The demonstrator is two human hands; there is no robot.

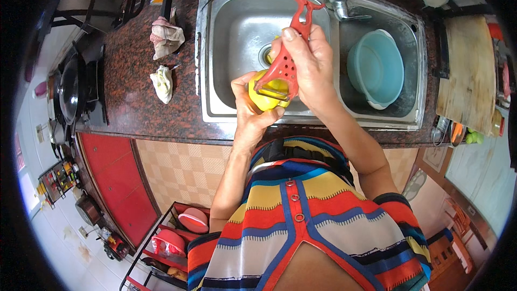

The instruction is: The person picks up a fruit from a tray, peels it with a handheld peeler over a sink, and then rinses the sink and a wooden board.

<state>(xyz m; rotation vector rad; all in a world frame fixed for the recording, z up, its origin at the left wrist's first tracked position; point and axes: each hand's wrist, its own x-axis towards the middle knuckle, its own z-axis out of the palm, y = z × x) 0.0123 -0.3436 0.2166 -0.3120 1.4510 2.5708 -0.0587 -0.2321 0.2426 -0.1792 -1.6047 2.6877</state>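
Over the near edge of a steel sink's left basin [238,20], my left hand [252,111] grips a round yellow fruit or vegetable [262,99], whose exact kind I cannot tell. My right hand [309,62] is closed around a red plastic peeler [287,62] with a row of holes and a forked handle end. The peeler's metal blade [272,92] lies across the front of the yellow piece. Behind my right hand, bits of yellow peel [270,55] show at the drain, which is partly hidden.
A light blue plastic basin [375,68] stands in the right sink bowl under the faucet [341,2]. Left on the granite counter [129,85] lie a crumpled cloth [166,37] and a whitish crumpled item [162,85]. A wooden cutting board [466,72] stands at the right; a lidded wok [70,85] sits far left.
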